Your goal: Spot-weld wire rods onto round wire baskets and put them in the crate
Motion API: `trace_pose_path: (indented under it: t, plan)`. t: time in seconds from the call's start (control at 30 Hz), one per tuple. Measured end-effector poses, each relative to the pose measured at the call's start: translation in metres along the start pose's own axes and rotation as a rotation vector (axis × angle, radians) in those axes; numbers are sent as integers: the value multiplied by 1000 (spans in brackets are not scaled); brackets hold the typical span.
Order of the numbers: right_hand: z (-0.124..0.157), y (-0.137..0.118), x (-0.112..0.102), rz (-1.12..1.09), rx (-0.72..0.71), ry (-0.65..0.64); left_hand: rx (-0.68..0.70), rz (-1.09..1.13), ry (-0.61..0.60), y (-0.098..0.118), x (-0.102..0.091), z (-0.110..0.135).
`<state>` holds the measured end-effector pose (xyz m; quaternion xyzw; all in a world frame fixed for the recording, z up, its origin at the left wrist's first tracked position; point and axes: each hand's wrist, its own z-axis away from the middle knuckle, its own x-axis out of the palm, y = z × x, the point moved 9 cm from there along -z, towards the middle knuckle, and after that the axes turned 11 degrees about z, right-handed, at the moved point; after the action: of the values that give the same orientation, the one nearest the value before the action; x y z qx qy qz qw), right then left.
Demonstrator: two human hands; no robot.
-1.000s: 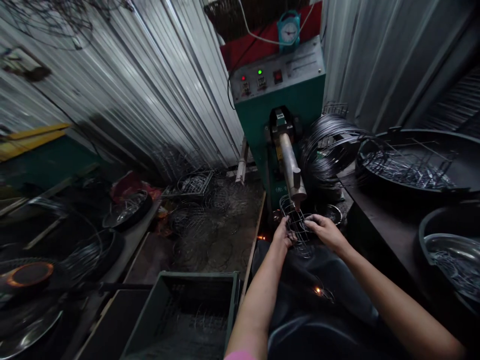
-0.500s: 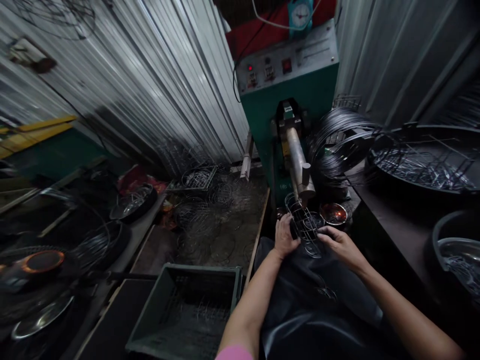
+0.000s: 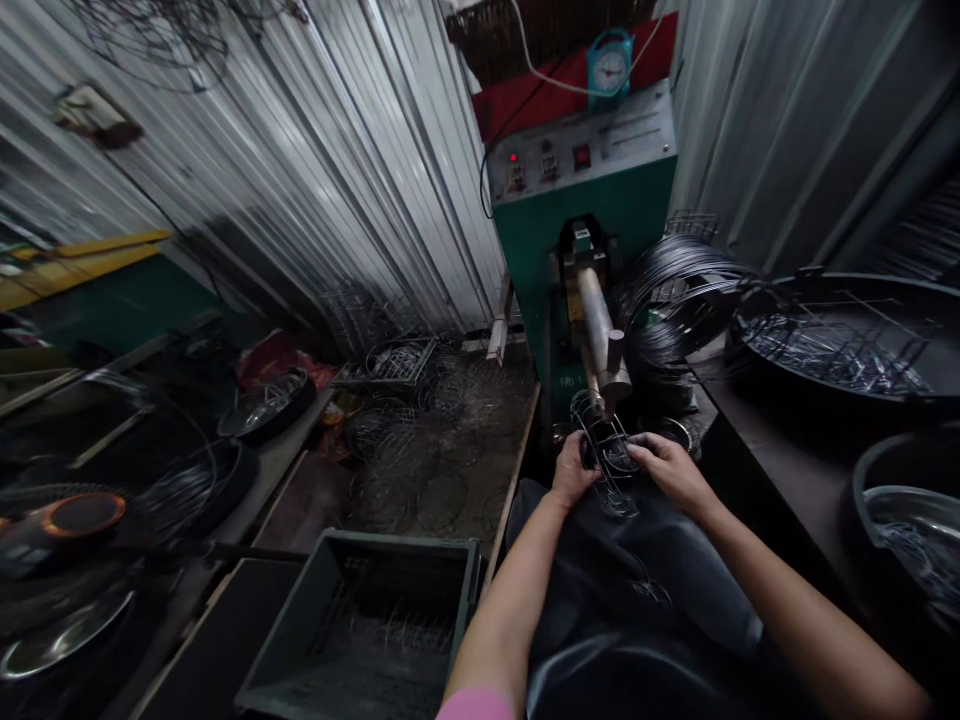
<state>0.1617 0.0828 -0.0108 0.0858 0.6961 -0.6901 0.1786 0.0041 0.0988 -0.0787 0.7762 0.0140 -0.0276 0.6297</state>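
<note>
A small round wire basket sits under the metal arm of a green machine. My left hand grips the basket's left side with closed fingers. My right hand holds its right side, fingers curled over the wires. Both forearms reach forward over a dark apron on my lap.
A green crate with wire parts stands at the lower left. Finished wire baskets lie heaped on the floor by the corrugated wall. Coiled wire hangs right of the machine. Dark tubs of wire pieces fill the bench on the right.
The view shifted slightly. Both hands have turned the wire basket under the arm and stayed on it. The orange glow beside the basket half a second ago is gone.
</note>
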Motion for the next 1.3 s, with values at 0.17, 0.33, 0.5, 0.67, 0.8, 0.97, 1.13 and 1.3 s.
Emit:
trace_pose_path:
  t: [0.17, 0.33, 0.5, 0.67, 0.8, 0.97, 1.13, 1.3]
  plan:
    - [14, 16, 3, -60, 15, -40, -112, 109, 27, -7, -1, -7]
    - [37, 30, 2, -3, 70, -133, -170, 184, 5, -9, -2, 0]
    - [21, 9, -5, 2, 21, -70, -214, 217, 24, -4, 0, 2]
    - [-5, 0, -2, 31, -5, -42, -222, 262, 31, -3, 0, -6]
    - [-4, 6, -2, -2, 22, -30, -245, 271, 23, -13, 3, -7]
    - [12, 11, 0, -29, 35, -65, -248, 271, 20, -23, 4, -8]
    - [-5, 0, 2, -64, 18, -51, -197, 184, 48, -22, -1, -16]
    - [-7, 5, 3, -177, 85, -56, -223, 216, 34, -29, 3, -18]
